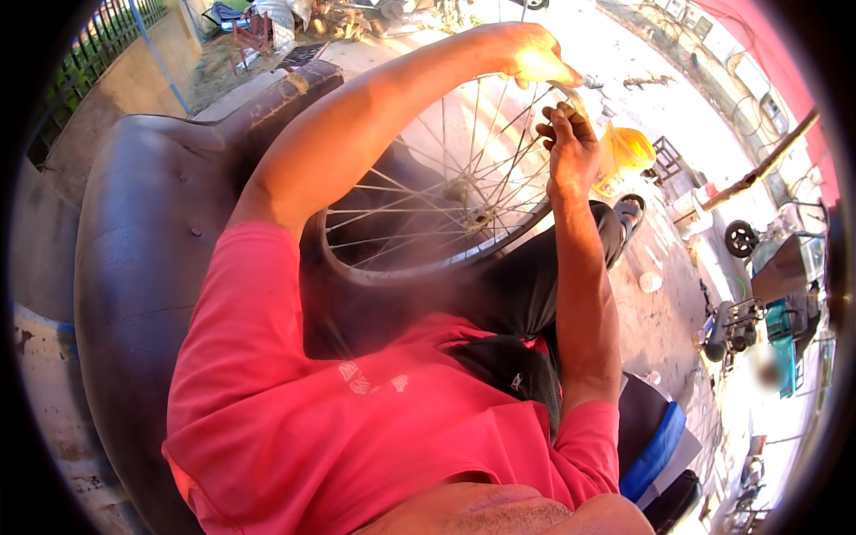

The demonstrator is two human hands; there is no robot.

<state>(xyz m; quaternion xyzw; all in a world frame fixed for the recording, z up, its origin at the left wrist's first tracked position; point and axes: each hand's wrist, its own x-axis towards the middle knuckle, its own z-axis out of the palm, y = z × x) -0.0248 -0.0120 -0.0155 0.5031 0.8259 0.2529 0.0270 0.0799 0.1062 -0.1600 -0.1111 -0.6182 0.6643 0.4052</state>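
A spoked wheel (460,261) leans over my lap, its hub in the middle and its thin spokes spread out to the rim. My left hand (533,59) reaches across to the wheel's far right edge. Its fingers curl over the rim there, with the thumb pointing right, in strong glare. Close below it, my right hand (571,150) is at the same edge, fingers bent and drawn together. A pale strip of the wheel's edge runs between the two hands. Whatever the right fingertips pinch is too small to make out.
A dark padded seat (147,241) stands along my left. Beyond the wheel is a yellow container (627,150), with a sandalled foot (629,214) near it. A white cup-like object (651,282) lies on the ground. Wheeled equipment (741,238) and a pole (762,167) are at the right.
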